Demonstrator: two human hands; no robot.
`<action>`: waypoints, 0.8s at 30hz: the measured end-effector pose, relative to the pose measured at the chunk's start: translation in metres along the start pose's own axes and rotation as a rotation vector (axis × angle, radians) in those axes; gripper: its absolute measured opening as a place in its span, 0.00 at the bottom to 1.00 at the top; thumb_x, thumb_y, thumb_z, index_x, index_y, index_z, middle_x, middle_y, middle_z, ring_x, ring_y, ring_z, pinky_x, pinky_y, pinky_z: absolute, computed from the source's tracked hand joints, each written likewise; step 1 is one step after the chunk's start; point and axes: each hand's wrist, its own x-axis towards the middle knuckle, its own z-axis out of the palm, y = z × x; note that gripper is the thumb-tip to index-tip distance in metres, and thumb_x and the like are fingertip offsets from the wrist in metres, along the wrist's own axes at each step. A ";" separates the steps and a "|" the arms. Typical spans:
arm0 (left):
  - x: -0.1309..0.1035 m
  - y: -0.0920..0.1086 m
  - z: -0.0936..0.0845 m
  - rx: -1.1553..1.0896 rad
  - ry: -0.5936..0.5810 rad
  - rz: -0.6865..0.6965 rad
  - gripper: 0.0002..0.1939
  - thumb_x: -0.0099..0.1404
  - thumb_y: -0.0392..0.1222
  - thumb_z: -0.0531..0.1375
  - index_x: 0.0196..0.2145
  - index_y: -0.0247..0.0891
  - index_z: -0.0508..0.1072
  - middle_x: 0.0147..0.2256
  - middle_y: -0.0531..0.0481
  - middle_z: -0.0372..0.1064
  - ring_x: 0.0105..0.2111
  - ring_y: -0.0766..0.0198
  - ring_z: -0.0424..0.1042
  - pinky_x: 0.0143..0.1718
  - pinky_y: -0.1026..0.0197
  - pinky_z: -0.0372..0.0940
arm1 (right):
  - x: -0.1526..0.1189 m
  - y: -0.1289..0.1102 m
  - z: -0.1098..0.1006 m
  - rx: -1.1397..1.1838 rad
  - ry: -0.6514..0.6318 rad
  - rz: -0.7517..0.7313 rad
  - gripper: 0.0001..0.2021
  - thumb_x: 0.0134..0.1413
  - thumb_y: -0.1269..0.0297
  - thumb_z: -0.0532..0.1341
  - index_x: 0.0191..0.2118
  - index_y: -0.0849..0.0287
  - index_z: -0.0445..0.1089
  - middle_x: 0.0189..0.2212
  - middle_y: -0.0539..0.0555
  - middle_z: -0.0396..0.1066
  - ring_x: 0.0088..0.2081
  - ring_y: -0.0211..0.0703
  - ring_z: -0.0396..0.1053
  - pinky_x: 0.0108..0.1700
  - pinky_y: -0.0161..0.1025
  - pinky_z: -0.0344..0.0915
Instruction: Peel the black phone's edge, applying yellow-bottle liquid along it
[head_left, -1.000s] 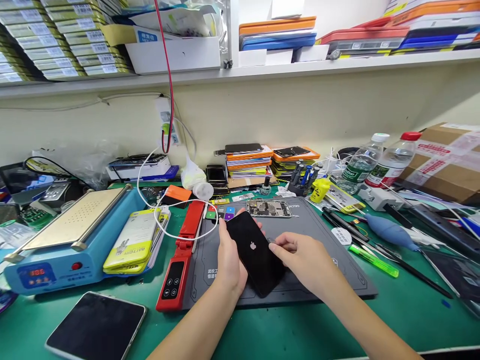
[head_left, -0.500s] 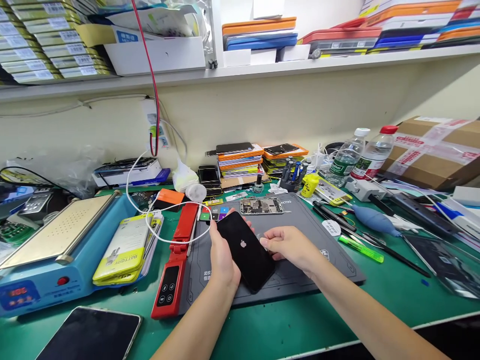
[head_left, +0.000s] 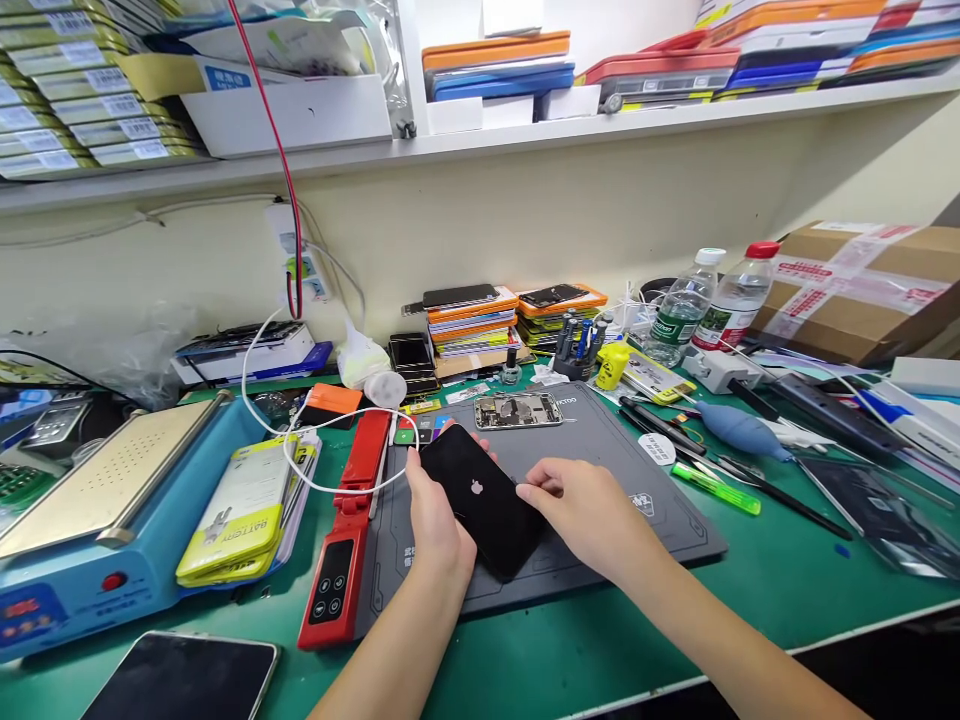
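Observation:
A black phone (head_left: 480,505) with a lit white apple logo is tilted above the dark grey mat (head_left: 600,540). My left hand (head_left: 439,520) grips it from the left, thumb on the near edge and fingertips showing past its far edge. At the phone's right edge is my right hand (head_left: 566,500), thumb and forefinger pinched together; whatever lies between them is too small to make out. Behind the phone, an opened phone frame (head_left: 517,411) with bare inner parts lies on the mat.
A red tool (head_left: 337,580) lies at the mat's left edge, with a white cable (head_left: 330,490) looping over it. Further left are yellow battery packs (head_left: 240,510) and a blue heating plate machine (head_left: 112,570). Pens, a green marker (head_left: 716,490) and a blue blower (head_left: 742,432) lie right.
The whole view has shifted slightly. My right hand's fingers have closed in more at the phone's right edge; my left hand still holds the phone.

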 end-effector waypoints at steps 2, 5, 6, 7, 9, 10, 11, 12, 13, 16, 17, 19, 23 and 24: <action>0.000 0.000 0.000 0.018 0.002 0.001 0.31 0.70 0.61 0.49 0.59 0.39 0.70 0.42 0.38 0.76 0.37 0.53 0.79 0.38 0.53 0.74 | 0.006 0.006 -0.001 0.050 -0.062 0.022 0.09 0.57 0.59 0.62 0.34 0.58 0.74 0.32 0.52 0.76 0.32 0.40 0.70 0.33 0.34 0.61; 0.000 0.000 0.000 0.024 0.005 0.005 0.31 0.70 0.61 0.49 0.59 0.39 0.70 0.41 0.38 0.77 0.35 0.53 0.79 0.39 0.52 0.74 | 0.017 0.013 -0.002 0.147 -0.174 0.067 0.10 0.57 0.59 0.62 0.36 0.62 0.75 0.30 0.54 0.75 0.29 0.38 0.70 0.32 0.33 0.66; 0.000 0.000 0.000 0.024 0.006 0.005 0.31 0.70 0.61 0.49 0.59 0.39 0.71 0.41 0.38 0.77 0.35 0.54 0.79 0.39 0.52 0.74 | 0.020 0.014 -0.002 0.173 -0.199 0.078 0.11 0.56 0.60 0.62 0.36 0.63 0.75 0.30 0.54 0.75 0.29 0.37 0.70 0.32 0.33 0.67; 0.000 0.000 0.000 0.021 0.008 0.006 0.31 0.70 0.61 0.49 0.59 0.39 0.71 0.40 0.38 0.77 0.35 0.53 0.79 0.40 0.52 0.74 | 0.022 0.014 -0.003 0.193 -0.217 0.087 0.11 0.56 0.60 0.62 0.36 0.64 0.75 0.30 0.55 0.75 0.29 0.37 0.70 0.33 0.32 0.68; 0.000 0.000 0.001 0.015 0.008 0.004 0.30 0.70 0.61 0.49 0.58 0.40 0.71 0.42 0.38 0.76 0.38 0.53 0.79 0.41 0.51 0.74 | 0.024 0.014 -0.003 0.211 -0.236 0.100 0.11 0.55 0.60 0.63 0.36 0.65 0.75 0.30 0.55 0.75 0.30 0.37 0.71 0.34 0.32 0.69; -0.001 0.000 0.001 0.017 0.008 0.003 0.30 0.70 0.61 0.49 0.58 0.41 0.72 0.43 0.38 0.76 0.39 0.52 0.79 0.42 0.51 0.74 | 0.023 0.012 -0.003 0.209 -0.239 0.102 0.11 0.56 0.61 0.63 0.36 0.65 0.75 0.30 0.55 0.75 0.30 0.37 0.71 0.34 0.33 0.70; -0.001 0.000 0.001 0.017 0.010 0.003 0.29 0.70 0.61 0.49 0.58 0.41 0.72 0.43 0.38 0.76 0.39 0.52 0.79 0.42 0.51 0.74 | 0.022 0.011 -0.003 0.196 -0.229 0.100 0.11 0.56 0.61 0.63 0.36 0.65 0.75 0.30 0.55 0.75 0.30 0.38 0.71 0.34 0.33 0.69; -0.001 0.000 0.001 0.016 0.015 0.004 0.29 0.70 0.61 0.49 0.58 0.41 0.72 0.43 0.38 0.76 0.39 0.52 0.79 0.41 0.51 0.74 | 0.020 0.009 -0.002 0.174 -0.203 0.093 0.11 0.56 0.60 0.63 0.36 0.64 0.75 0.30 0.55 0.76 0.30 0.39 0.71 0.34 0.34 0.68; -0.001 0.001 0.001 0.014 0.020 0.007 0.29 0.70 0.61 0.49 0.58 0.41 0.72 0.43 0.38 0.77 0.39 0.52 0.79 0.41 0.51 0.74 | 0.017 0.007 0.000 0.142 -0.157 0.081 0.10 0.56 0.60 0.63 0.36 0.62 0.76 0.31 0.55 0.76 0.31 0.40 0.72 0.34 0.35 0.67; 0.000 0.002 0.001 0.004 0.025 0.017 0.30 0.70 0.60 0.48 0.58 0.39 0.71 0.42 0.37 0.77 0.38 0.51 0.79 0.39 0.52 0.75 | 0.008 0.000 0.007 0.036 0.031 0.030 0.09 0.58 0.58 0.61 0.37 0.56 0.76 0.36 0.53 0.77 0.38 0.45 0.72 0.37 0.37 0.61; 0.001 0.002 0.001 -0.002 0.018 0.018 0.30 0.70 0.60 0.47 0.59 0.39 0.71 0.41 0.37 0.77 0.38 0.51 0.79 0.38 0.52 0.74 | 0.005 -0.002 0.010 0.010 0.079 0.014 0.09 0.59 0.58 0.60 0.37 0.53 0.77 0.37 0.52 0.77 0.40 0.46 0.72 0.38 0.38 0.60; 0.000 0.003 0.002 -0.011 0.000 0.017 0.30 0.71 0.59 0.47 0.59 0.38 0.70 0.40 0.37 0.77 0.37 0.52 0.79 0.37 0.53 0.74 | 0.002 -0.007 0.015 -0.017 0.128 -0.016 0.09 0.60 0.58 0.58 0.37 0.51 0.77 0.37 0.50 0.77 0.41 0.46 0.72 0.38 0.38 0.58; -0.002 0.004 0.004 -0.026 0.000 0.030 0.29 0.71 0.57 0.47 0.59 0.38 0.70 0.41 0.38 0.77 0.38 0.53 0.79 0.41 0.52 0.74 | 0.009 -0.010 0.015 0.024 0.106 -0.043 0.09 0.60 0.59 0.59 0.35 0.53 0.76 0.37 0.50 0.77 0.39 0.43 0.71 0.36 0.36 0.58; -0.002 0.004 0.004 -0.030 0.005 0.030 0.29 0.71 0.57 0.47 0.59 0.38 0.70 0.41 0.38 0.77 0.37 0.54 0.79 0.41 0.53 0.74 | 0.013 -0.009 0.014 0.053 0.075 -0.037 0.09 0.59 0.59 0.60 0.35 0.55 0.76 0.36 0.50 0.77 0.37 0.42 0.71 0.36 0.35 0.58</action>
